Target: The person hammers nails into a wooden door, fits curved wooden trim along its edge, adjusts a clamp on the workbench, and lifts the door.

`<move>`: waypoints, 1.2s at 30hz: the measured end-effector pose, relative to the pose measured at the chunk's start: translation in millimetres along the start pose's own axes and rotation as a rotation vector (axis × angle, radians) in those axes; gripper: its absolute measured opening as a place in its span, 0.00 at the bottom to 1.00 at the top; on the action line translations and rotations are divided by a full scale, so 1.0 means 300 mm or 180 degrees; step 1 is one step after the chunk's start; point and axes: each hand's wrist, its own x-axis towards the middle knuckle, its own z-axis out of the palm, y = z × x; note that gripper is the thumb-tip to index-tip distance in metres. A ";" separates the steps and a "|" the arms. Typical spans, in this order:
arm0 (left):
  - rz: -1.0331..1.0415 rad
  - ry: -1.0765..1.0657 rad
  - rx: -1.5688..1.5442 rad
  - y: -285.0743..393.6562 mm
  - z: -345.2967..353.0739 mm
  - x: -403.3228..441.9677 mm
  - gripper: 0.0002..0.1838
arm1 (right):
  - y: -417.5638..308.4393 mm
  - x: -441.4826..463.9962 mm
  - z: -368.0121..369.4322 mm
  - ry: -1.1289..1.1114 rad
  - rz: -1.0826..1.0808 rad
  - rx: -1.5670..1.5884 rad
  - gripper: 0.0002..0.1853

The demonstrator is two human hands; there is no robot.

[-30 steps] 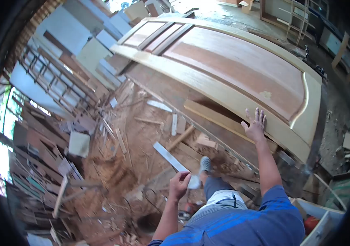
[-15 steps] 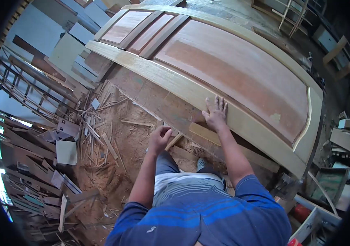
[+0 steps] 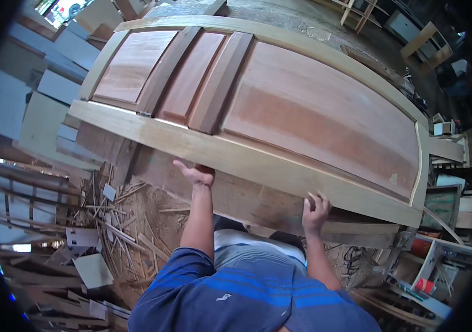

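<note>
A wooden panelled door (image 3: 324, 113) lies face up across the bench, its pale frame around reddish-brown panels. Two darker crossbars (image 3: 222, 83) divide the panels toward the left. My left hand (image 3: 197, 176) is at the door's near edge, palm up, the thumb stretched out to the left and the other fingers tucked under the edge, partly hidden. Farther right, my right hand (image 3: 316, 214) has its fingers curled against the same near edge. Below the door shows the worn bench side (image 3: 247, 199).
Thin offcuts and sawdust (image 3: 136, 221) cover the floor at left. Boards and sheets (image 3: 53, 122) lean behind them. At right stand a wooden drawer frame (image 3: 432, 260) and a green-faced tray (image 3: 440, 205). A wooden rack (image 3: 363, 14) is at the far back.
My left hand has risen from near my body to the door's near edge. My right hand has left the door's face and curled at its edge. The view has shifted.
</note>
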 end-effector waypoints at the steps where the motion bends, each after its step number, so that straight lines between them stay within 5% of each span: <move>1: -0.0220 -0.0012 -0.0113 0.027 0.024 -0.004 0.70 | -0.038 -0.039 0.025 0.0165 0.0342 -0.0058 0.12; 6: 0.0623 -0.0659 0.0373 0.085 0.017 0.192 0.60 | -0.118 -0.087 0.208 0.0765 0.2374 0.1268 0.19; 9: 0.0717 -0.0374 0.0631 0.089 -0.180 0.394 0.49 | -0.151 -0.034 0.270 0.0906 0.3790 0.2764 0.24; 10: 0.0742 -0.0375 0.0654 0.087 -0.211 0.423 0.49 | -0.125 -0.019 0.272 0.0625 0.3854 0.3417 0.29; 18: 0.0417 -0.0716 0.0593 0.116 -0.131 0.376 0.48 | -0.080 0.055 0.290 0.0624 0.3627 0.4098 0.31; 36: -0.0196 -0.1145 0.0471 0.140 -0.118 0.341 0.45 | -0.124 0.106 0.274 0.0915 0.3859 0.4039 0.31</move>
